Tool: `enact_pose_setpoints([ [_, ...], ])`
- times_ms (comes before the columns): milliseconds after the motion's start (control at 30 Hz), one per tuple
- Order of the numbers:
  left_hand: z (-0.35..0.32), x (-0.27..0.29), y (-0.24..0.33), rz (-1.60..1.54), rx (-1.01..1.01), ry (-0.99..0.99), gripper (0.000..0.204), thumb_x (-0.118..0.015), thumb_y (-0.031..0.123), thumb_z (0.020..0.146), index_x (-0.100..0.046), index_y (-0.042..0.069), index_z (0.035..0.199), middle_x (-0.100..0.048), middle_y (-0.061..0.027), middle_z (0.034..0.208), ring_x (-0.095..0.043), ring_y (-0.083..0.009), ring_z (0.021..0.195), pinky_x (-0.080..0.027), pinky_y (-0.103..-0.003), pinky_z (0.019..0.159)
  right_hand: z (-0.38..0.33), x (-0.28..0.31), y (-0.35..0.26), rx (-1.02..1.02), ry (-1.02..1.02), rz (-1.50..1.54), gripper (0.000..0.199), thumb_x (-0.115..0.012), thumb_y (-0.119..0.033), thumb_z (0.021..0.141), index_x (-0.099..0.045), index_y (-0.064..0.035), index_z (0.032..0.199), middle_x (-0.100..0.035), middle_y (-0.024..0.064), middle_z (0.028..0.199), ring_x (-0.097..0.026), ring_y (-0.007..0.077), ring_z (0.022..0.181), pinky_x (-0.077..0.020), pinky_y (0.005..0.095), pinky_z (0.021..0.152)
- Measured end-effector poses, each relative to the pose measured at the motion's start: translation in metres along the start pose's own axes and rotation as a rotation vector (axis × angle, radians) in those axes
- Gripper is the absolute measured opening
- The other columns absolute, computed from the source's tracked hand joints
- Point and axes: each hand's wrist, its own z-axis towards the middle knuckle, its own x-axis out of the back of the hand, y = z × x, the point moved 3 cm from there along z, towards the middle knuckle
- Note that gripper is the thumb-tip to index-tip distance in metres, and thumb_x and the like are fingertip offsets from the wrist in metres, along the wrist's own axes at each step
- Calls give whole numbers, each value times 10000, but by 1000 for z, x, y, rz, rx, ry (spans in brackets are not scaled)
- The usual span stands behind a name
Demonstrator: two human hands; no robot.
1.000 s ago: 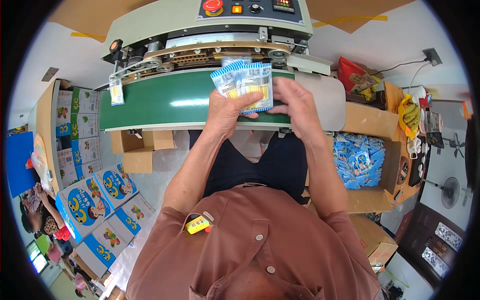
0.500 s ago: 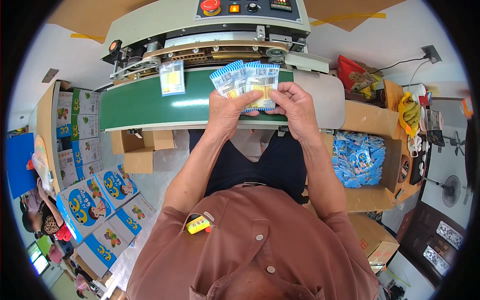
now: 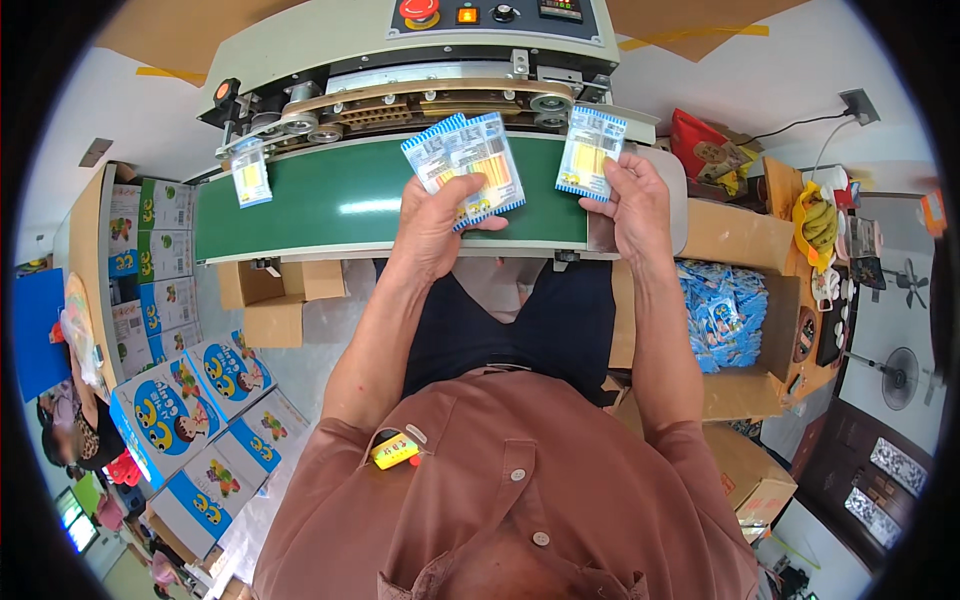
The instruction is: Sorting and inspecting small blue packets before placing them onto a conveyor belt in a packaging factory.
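My left hand [image 3: 440, 220] is closed on a small fan of blue-and-white striped packets [image 3: 478, 168], thumb on top, above the green conveyor belt [image 3: 350, 215]. Yellow and orange sticks show through their clear windows. My right hand [image 3: 635, 205] pinches a single packet [image 3: 592, 150] by its lower right edge, above the right end of the belt. That packet's striped upper edge is beside the band sealing machine's [image 3: 430, 85] right-hand roller. Another packet [image 3: 252, 175] is at the belt's left end, its top edge at the machine's rollers, touched by neither hand.
An open carton [image 3: 775, 325] full of blue packets [image 3: 722, 310] stands at my right. An empty-looking carton [image 3: 275, 318] is under the belt's left side. Printed boxes [image 3: 165, 415] are stacked at left. The machine's panel carries a red stop button [image 3: 419, 10]. A person [image 3: 80, 425] is at far left.
My right hand has drawn one packet from the fan and moved it right, toward the machine. My left hand has shifted slightly left with the others. The packet on the belt has travelled left.
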Motion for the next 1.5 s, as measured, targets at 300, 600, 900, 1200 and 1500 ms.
enact_pose_setpoints([
  [300, -2, 1, 2, 156, 20, 71, 352, -728, 61, 853, -626, -14, 1181, -700, -132, 1089, -715, -207, 876, -628, -299, 579, 23, -32, 14, -63, -87, -113, 242, -587, -172, 989, -543, 27, 1120, -670, 139, 1016, -699, 195, 908, -629, 306, 669],
  [600, 2, -10, -7, 204, 50, 52, 369, -758, 60, 828, -637, 1, 1172, -707, -122, 1073, -716, -206, 877, -623, -291, 583, -19, -48, 6, -57, -223, -73, 369, -589, -270, 1000, -564, 14, 1234, -669, 128, 1100, -676, 191, 999, -595, 324, 757],
  [900, 3, -17, -9, 47, 176, -109, 394, -728, 60, 856, -599, -6, 1222, -691, -141, 1119, -701, -229, 954, -639, -326, 646, -12, -7, -5, -49, -38, 1, 283, -575, -185, 1000, -580, 9, 1206, -693, 109, 1047, -710, 171, 859, -625, 270, 627],
  [1200, 0, -3, 0, 177, 85, -92, 366, -678, 105, 904, -586, -29, 1232, -676, -154, 1148, -693, -222, 968, -642, -340, 657, 14, -23, 4, -132, -122, -120, 277, -585, -197, 997, -586, 17, 1171, -693, 109, 1053, -709, 167, 848, -620, 256, 620],
  [1500, -1, 0, 3, 115, 125, -72, 349, -739, 113, 868, -634, 6, 1184, -699, -117, 1086, -699, -195, 912, -635, -328, 627, 15, -55, 8, -155, -200, -164, 301, -588, -244, 1000, -601, 9, 1163, -684, 107, 1056, -682, 153, 909, -611, 288, 687],
])
